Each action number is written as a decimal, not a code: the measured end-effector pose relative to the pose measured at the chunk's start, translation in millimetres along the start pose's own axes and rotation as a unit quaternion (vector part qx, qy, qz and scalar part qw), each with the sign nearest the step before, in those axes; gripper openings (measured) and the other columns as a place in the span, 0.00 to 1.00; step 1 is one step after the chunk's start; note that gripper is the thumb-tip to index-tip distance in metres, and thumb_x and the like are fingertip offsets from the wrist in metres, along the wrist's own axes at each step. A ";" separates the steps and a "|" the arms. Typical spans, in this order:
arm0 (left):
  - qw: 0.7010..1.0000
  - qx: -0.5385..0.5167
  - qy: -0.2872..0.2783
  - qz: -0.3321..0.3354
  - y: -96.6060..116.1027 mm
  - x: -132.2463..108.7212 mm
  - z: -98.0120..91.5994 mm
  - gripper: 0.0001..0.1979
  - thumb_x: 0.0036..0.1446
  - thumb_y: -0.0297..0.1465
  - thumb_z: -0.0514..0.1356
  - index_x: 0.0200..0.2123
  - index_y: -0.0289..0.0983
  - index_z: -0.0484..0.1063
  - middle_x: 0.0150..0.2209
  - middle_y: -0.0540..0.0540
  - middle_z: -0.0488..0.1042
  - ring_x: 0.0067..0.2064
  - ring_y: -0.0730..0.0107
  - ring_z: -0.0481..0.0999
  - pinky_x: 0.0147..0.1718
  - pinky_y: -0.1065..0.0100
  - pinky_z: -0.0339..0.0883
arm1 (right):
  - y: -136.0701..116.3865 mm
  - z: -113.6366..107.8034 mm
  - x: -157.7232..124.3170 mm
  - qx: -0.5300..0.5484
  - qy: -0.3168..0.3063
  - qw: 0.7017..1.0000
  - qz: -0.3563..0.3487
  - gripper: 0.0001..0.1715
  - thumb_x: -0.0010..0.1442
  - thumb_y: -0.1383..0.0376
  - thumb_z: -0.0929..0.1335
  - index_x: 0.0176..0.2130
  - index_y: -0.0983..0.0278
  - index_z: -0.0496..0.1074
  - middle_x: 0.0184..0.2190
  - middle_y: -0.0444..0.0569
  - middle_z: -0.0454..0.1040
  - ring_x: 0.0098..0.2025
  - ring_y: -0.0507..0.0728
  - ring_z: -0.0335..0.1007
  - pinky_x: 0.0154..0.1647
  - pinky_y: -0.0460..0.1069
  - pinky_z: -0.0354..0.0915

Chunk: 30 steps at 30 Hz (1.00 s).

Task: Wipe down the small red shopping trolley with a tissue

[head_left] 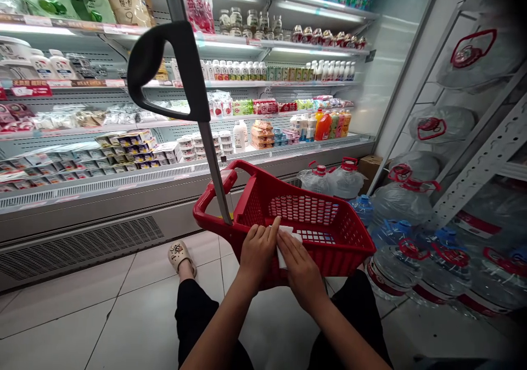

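A red plastic rolling shopping basket (pixel 349 233) with perforated sides stands in front of me, between my legs. Its long metal pole leads up to a black loop handle (pixel 197 73). My left hand (pixel 257 252) is closed over the basket's near rim, index finger pointing forward. Beside it, my right hand (pixel 300 265) presses a folded white wipe (pixel 283 256) against the same rim, its fingers held together. Part of the wipe shows past the fingertips; the rest is hidden under the hand. The two hands nearly touch.
A lit refrigerated display (pixel 263 158) with dairy tubs, bottles and packs runs across the front. Large water bottles (pixel 395 265) crowd the floor at right, beside a metal rack (pixel 465 161). A cardboard box (pixel 369 168) sits behind them. Tiled floor (pixel 140 315) lies at left.
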State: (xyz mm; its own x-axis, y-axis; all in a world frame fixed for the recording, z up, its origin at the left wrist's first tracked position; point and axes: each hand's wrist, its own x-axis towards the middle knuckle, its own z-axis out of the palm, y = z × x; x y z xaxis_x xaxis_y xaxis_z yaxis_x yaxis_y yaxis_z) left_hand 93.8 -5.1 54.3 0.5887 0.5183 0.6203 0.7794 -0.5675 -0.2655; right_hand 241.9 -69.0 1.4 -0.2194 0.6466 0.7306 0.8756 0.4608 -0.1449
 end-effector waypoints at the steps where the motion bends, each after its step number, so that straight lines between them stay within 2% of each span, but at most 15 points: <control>1: 1.000 -0.005 -0.002 -0.002 -1.0 -0.4 -0.6 0.29 0.69 0.25 0.58 0.71 0.30 0.58 0.40 0.46 0.81 0.41 0.61 0.76 0.54 0.59 0.65 | 9.1 -5.4 -8.2 -0.003 -0.005 1.000 0.001 0.50 0.62 0.80 0.54 0.77 0.60 0.38 0.75 0.50 0.56 0.76 0.58 0.50 0.74 0.60 0.58; 4: 1.000 -0.019 -0.015 -0.008 -2.2 -0.4 -3.6 0.34 0.67 0.31 0.65 0.72 0.31 0.57 0.41 0.45 0.81 0.42 0.60 0.77 0.54 0.58 0.65 | 43.4 -25.2 -40.8 -0.024 -0.011 0.999 0.034 0.48 0.64 0.79 0.54 0.77 0.59 0.39 0.74 0.49 0.57 0.75 0.58 0.51 0.75 0.60 0.56; 7: 0.999 -0.026 -0.015 -0.019 1.1 2.5 -7.8 0.41 0.64 0.31 0.68 0.74 0.32 0.53 0.39 0.47 0.81 0.41 0.61 0.77 0.54 0.59 0.66 | 61.8 -37.9 -60.1 -0.045 -0.013 0.995 0.092 0.50 0.63 0.79 0.54 0.77 0.57 0.40 0.74 0.48 0.57 0.75 0.58 0.51 0.75 0.62 0.55; 9: 0.999 -0.029 -0.013 -0.027 5.6 6.0 -9.4 0.44 0.64 0.31 0.68 0.75 0.33 0.48 0.38 0.48 0.80 0.40 0.61 0.78 0.54 0.60 0.67 | 55.4 -35.6 -55.2 -0.045 -0.006 0.993 0.113 0.51 0.61 0.80 0.54 0.77 0.56 0.39 0.74 0.47 0.58 0.75 0.58 0.52 0.75 0.63 0.54; 12: 0.999 -0.030 -0.008 -0.035 14.0 11.6 -7.7 0.42 0.68 0.28 0.62 0.77 0.34 0.43 0.42 0.46 0.82 0.41 0.63 0.79 0.54 0.61 0.68 | 25.4 -17.1 -27.5 -0.017 0.010 0.996 0.088 0.53 0.60 0.81 0.55 0.77 0.56 0.38 0.73 0.48 0.59 0.75 0.58 0.52 0.75 0.63 0.56; 14: 0.999 -0.028 -0.002 -0.037 18.3 14.0 -5.3 0.38 0.71 0.24 0.55 0.77 0.36 0.42 0.52 0.43 0.82 0.45 0.64 0.81 0.55 0.62 0.68 | 5.7 -2.8 -8.4 0.007 0.026 0.998 0.059 0.53 0.60 0.80 0.55 0.77 0.58 0.38 0.73 0.50 0.59 0.75 0.59 0.53 0.73 0.63 0.59; 17: 1.000 -0.026 0.002 -0.010 17.1 12.6 -5.0 0.34 0.72 0.23 0.50 0.77 0.39 0.44 0.69 0.44 0.67 0.58 0.66 0.77 0.59 0.64 0.68 | -1.9 5.8 2.2 0.023 0.038 0.999 0.027 0.52 0.60 0.80 0.56 0.77 0.60 0.40 0.72 0.52 0.61 0.75 0.61 0.53 0.72 0.64 0.61; 19: 0.999 -0.023 0.008 0.025 8.4 7.4 -9.4 0.32 0.73 0.26 0.51 0.76 0.40 0.49 0.73 0.45 0.58 0.67 0.65 0.69 0.66 0.62 0.61 | 10.0 0.4 -4.2 0.020 0.021 0.999 0.018 0.52 0.59 0.80 0.56 0.77 0.60 0.41 0.73 0.51 0.60 0.75 0.60 0.53 0.73 0.63 0.59; 21: 0.999 -0.013 0.026 0.028 -6.6 -0.1 -16.9 0.28 0.73 0.30 0.53 0.74 0.41 0.55 0.74 0.45 0.56 0.72 0.62 0.62 0.74 0.53 0.45 | 29.0 -10.3 -16.8 0.008 0.001 1.000 0.022 0.51 0.60 0.79 0.55 0.77 0.59 0.42 0.74 0.49 0.58 0.75 0.59 0.51 0.74 0.63 0.57; 23: 0.999 0.003 0.047 -0.014 -24.6 -7.2 -25.0 0.24 0.73 0.35 0.55 0.70 0.43 0.62 0.73 0.44 0.58 0.74 0.56 0.58 0.74 0.41 0.24 | 47.6 -21.0 -30.1 -0.008 -0.011 0.999 0.039 0.50 0.61 0.79 0.55 0.77 0.59 0.42 0.74 0.48 0.57 0.76 0.58 0.50 0.76 0.62 0.54; 25: 0.998 0.008 0.053 -0.042 -40.7 -11.2 -31.4 0.19 0.72 0.39 0.57 0.63 0.44 0.69 0.72 0.42 0.62 0.73 0.50 0.58 0.69 0.33 0.12 | 60.1 -28.0 -39.4 -0.017 -0.016 0.998 0.058 0.50 0.62 0.79 0.55 0.77 0.57 0.43 0.74 0.46 0.57 0.76 0.57 0.50 0.76 0.62 0.53; 27: 0.998 0.001 0.044 -0.039 -50.7 -10.9 -34.7 0.14 0.71 0.39 0.59 0.56 0.43 0.73 0.69 0.40 0.68 0.73 0.46 0.60 0.67 0.30 0.10 | 63.2 -29.5 -41.9 -0.014 -0.013 0.997 0.077 0.49 0.63 0.79 0.55 0.77 0.56 0.44 0.74 0.46 0.58 0.75 0.57 0.51 0.76 0.62 0.52; 30: 0.999 -0.016 0.026 -0.035 -52.9 -5.2 -35.6 0.08 0.69 0.34 0.62 0.49 0.41 0.76 0.57 0.41 0.80 0.70 0.46 0.65 0.70 0.29 0.18 | 48.3 -22.4 -29.5 0.011 0.006 0.995 0.095 0.48 0.63 0.78 0.55 0.77 0.55 0.44 0.73 0.46 0.60 0.75 0.57 0.52 0.76 0.62 0.53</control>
State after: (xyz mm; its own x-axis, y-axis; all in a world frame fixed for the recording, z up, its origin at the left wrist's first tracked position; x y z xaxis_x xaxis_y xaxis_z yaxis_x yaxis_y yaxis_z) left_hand 41.9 -0.5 91.4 0.5200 0.5237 0.6748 0.8108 -0.5511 -0.1971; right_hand 300.3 -79.5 -12.3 -0.0448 0.7163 0.6963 0.8907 0.3442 -0.2968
